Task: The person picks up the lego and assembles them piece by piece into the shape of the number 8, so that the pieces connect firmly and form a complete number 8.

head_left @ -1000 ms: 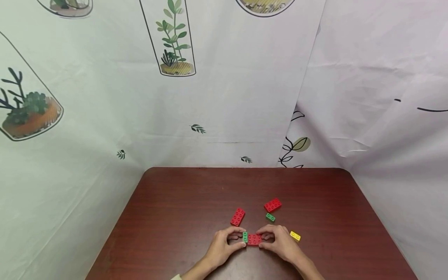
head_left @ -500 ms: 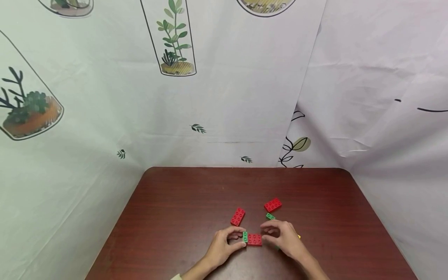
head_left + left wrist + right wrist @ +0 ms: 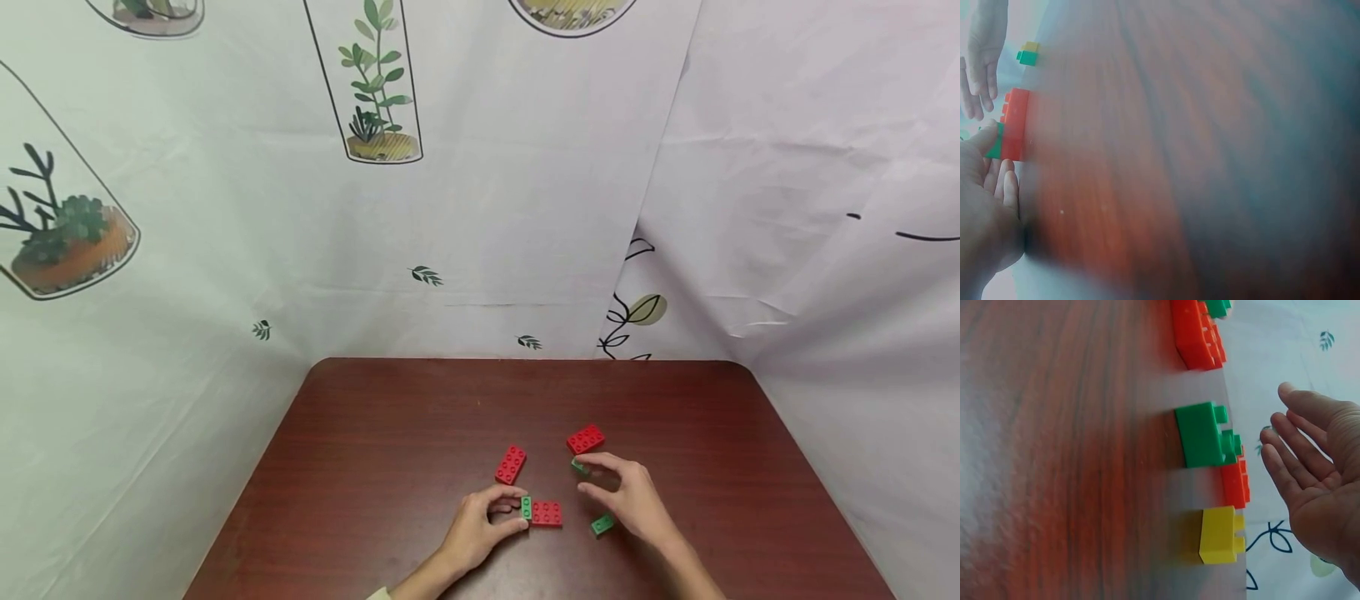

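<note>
A: Head view first: what has the left hand [image 3: 482, 518] got?
B: Low in the middle of the frame, it pinches a small green plastic brick with two studs [image 3: 526, 508], which sits on the left end of a rectangular red plastic brick [image 3: 547, 513]
A: And the right hand [image 3: 632, 497]?
B: Right of that, thumb and fingers spread, nothing between them. Its fingertips partly hide a second green plastic brick [image 3: 577, 466]; I can't tell if they touch. A third green plastic brick [image 3: 602, 524] lies below the hand. Farther up the dark brown table [image 3: 375, 433] lie a tilted eight-stud red plastic brick [image 3: 511, 464] and another red plastic brick [image 3: 585, 439]
A: Left wrist view?
B: Blurry. At the left edge, the left thumb is on the green piece; the right hand hangs upper left, fingers extended. Near the top are a green brick and a small yellow plastic brick [image 3: 1030, 46]
A: Right wrist?
B: Right hand at the right edge, fingers loosely extended, empty. A green brick stands right of centre, a red one partly behind it, the yellow below
</note>
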{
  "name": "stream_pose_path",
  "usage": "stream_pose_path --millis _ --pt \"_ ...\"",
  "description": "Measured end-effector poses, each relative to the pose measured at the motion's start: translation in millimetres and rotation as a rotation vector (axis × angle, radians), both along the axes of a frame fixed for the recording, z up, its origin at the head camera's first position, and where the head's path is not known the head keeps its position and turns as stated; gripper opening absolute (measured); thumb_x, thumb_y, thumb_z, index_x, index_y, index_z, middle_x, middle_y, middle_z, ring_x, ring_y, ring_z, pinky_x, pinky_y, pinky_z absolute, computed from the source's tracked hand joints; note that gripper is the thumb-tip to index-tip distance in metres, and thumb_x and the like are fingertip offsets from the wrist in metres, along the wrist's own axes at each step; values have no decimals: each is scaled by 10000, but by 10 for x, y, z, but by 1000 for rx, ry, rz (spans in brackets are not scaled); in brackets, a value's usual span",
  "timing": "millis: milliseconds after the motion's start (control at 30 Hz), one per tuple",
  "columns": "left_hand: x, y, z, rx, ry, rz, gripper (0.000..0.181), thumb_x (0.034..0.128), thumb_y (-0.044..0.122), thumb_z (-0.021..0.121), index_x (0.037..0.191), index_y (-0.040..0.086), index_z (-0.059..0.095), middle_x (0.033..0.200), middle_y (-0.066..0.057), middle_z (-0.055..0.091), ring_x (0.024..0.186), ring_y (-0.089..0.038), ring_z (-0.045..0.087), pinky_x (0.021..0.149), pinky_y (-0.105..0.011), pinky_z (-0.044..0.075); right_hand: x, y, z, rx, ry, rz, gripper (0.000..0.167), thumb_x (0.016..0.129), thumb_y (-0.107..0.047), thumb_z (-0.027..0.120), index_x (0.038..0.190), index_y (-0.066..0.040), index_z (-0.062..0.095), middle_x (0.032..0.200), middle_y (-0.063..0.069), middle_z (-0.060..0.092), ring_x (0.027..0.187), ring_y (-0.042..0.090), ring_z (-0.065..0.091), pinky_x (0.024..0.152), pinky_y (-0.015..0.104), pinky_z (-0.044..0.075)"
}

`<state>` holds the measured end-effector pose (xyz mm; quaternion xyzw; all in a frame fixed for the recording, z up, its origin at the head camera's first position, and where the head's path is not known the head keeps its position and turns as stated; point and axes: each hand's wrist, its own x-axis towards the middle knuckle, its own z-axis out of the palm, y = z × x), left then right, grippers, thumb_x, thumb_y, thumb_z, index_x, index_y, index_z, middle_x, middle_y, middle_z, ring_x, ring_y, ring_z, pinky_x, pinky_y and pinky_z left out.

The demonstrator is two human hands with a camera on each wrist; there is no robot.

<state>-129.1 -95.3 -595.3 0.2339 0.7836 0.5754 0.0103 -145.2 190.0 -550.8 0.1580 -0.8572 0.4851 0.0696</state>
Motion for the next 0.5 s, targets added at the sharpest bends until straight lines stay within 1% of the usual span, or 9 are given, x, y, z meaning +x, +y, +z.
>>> stream_pose_path --millis 100,200,333,500 --pt "-6 -2 -11 -5 -11 0 353 890 129 871 1218 69 754 1135 -38 780 1010 -131 743 885 -323 618 -28 36 -1 -9 -59 -32 429 831 -3 891 1238 -67 775 1178 77 780 1097 314 740 904 487 612" --pt "-9 -3 -27 -6 -20 3 354 890 134 871 1219 74 754 1137 -24 778 1012 -124 740 891 -320 616 -54 64 -17 -20 -76 -39 437 834 -9 892 1249 -83 777 1197 53 778 1133 316 731 925 490 604" --pt "-8 -5 -44 -11 -28 7 352 891 144 872 1218 86 755 1137 -11 778 1012 -121 740 891 -311 613 -91 102 -61 -35 -66 -12 435 843 -19 887 1258 -81 772 1206 53 776 1116 324 737 907 435 617" --pt "-8 -5 -49 -17 -37 6 358 893 149 872 1223 77 754 1140 -8 779 1016 -116 739 893 -303 611 -146 163 -128 -72 -52 33 412 856 -15 874 1251 -61 768 1186 99 778 1050 326 755 855 341 623"
